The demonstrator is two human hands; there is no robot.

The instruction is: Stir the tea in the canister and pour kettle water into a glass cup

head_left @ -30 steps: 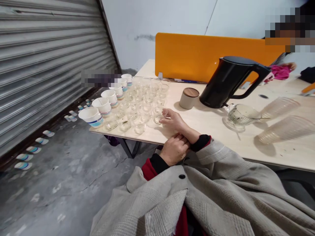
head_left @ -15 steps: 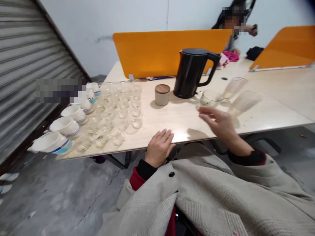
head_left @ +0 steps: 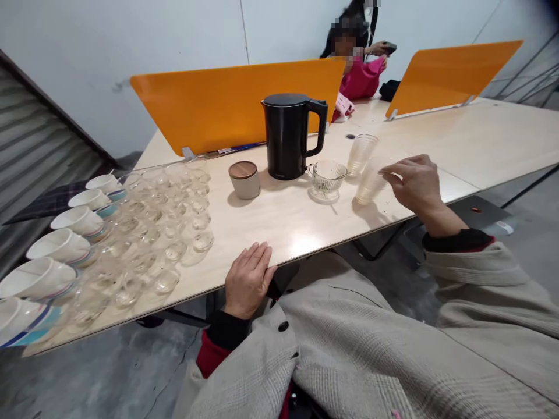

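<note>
Plastic cups [head_left: 369, 181], two clear stacks lying on their sides toward the far right part of the tabletop [head_left: 288, 218], are the things the right hand [head_left: 414, 183] is reaching for; its fingers are curled and partly open, with the fingertips [head_left: 386, 173] touching or nearly touching the rim end of the nearer stack, and I cannot tell whether a grip is closing yet. The other cup stack [head_left: 361, 153] is lying just behind it, toward the far edge, and a glass pitcher [head_left: 326, 177] on its saucer is sitting just beside both, on their left, with a black kettle [head_left: 288, 137] and a lidded canister [head_left: 244, 179] farther left. As I judge it, thin plastic like this is crushing easily and rolling readily, so a light, wide hold around the rim is serving better than a pinch, and any lift is best kept clear of the pitcher. The left hand [head_left: 248, 279] is resting flat and open on the near edge, holding nothing, steadying the body. Rows of small glass cups [head_left: 174, 215] and paper bowls [head_left: 65, 244] are filling the left side, well apart from the reach.
</note>
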